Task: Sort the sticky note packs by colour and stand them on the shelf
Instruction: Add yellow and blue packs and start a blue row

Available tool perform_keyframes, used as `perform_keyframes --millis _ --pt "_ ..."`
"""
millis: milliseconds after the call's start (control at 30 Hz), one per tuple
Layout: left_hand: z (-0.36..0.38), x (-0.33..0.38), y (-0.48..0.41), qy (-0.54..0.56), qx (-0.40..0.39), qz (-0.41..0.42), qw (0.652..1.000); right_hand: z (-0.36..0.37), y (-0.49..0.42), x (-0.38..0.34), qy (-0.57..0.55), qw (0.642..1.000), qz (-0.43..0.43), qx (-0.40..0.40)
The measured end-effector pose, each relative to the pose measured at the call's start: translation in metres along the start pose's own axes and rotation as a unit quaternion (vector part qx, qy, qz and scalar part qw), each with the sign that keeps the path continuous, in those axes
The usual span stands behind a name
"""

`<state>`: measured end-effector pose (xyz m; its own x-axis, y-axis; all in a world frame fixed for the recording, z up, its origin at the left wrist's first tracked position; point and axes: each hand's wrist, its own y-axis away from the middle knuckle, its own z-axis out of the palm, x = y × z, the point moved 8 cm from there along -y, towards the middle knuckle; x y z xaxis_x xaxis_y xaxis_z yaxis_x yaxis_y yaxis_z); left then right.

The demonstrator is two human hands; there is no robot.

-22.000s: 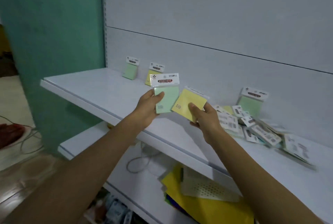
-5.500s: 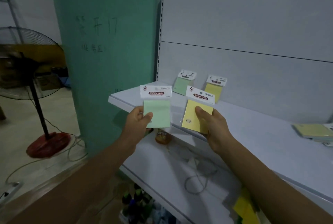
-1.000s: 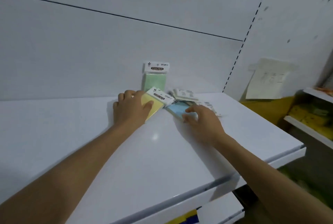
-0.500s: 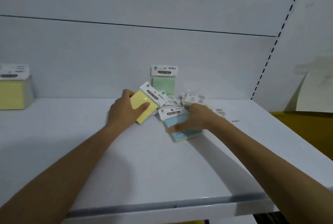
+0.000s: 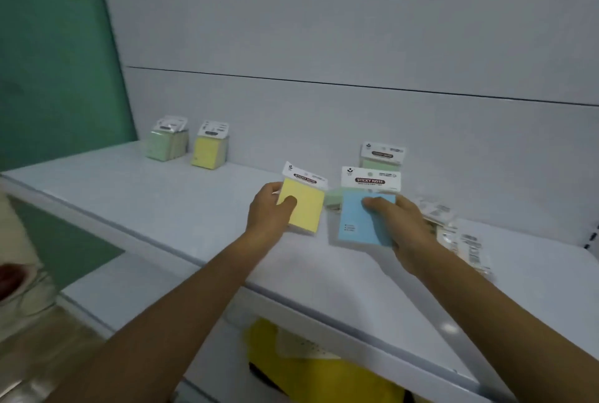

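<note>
My left hand (image 5: 267, 213) grips a yellow sticky note pack (image 5: 306, 204) just above the white shelf (image 5: 181, 208). My right hand (image 5: 403, 227) holds a blue sticky note pack (image 5: 356, 224) upright beside it. Against the back wall at the far left stand a row of green packs (image 5: 165, 143) and a row of yellow packs (image 5: 209, 151). One green pack (image 5: 382, 159) stands behind the blue one. A loose heap of packs (image 5: 460, 240) lies on the shelf to the right of my right hand.
A teal pillar (image 5: 55, 55) closes off the shelf's left end. Below the shelf's front edge a lower shelf carries yellow sheets (image 5: 324, 376). The red base of a fan (image 5: 11, 276) shows at the far left on the floor.
Both hands have lifted their packs off the heap and drawn them toward me. The view has swung left, so the standing green and yellow rows have come into sight.
</note>
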<state>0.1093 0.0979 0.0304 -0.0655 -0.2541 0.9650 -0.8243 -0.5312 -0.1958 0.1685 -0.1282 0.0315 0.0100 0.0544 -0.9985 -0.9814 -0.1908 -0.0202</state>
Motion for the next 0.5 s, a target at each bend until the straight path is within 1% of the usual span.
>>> perform_keyframes --millis 133,200,333,400,500 --pt "-0.046 -0.002 0.021 0.019 0.047 -0.008 0.999 0.042 0.010 0.009 -0.026 0.997 0.021 -0.069" --pt "-0.072 -0.004 0.032 0.011 0.079 -0.006 0.997 0.066 0.018 0.009 -0.046 0.992 0.025 -0.113" --pt "-0.114 0.004 0.061 -0.021 0.119 0.041 0.992 0.120 0.034 0.006 -0.085 0.979 0.040 -0.183" --pt "-0.134 0.008 0.073 -0.040 0.151 0.054 0.986 0.146 0.042 0.005 -0.093 0.973 0.048 -0.206" --pt "-0.163 0.005 0.086 -0.023 0.197 0.032 0.980 0.178 0.052 0.005 -0.096 0.965 0.050 -0.237"
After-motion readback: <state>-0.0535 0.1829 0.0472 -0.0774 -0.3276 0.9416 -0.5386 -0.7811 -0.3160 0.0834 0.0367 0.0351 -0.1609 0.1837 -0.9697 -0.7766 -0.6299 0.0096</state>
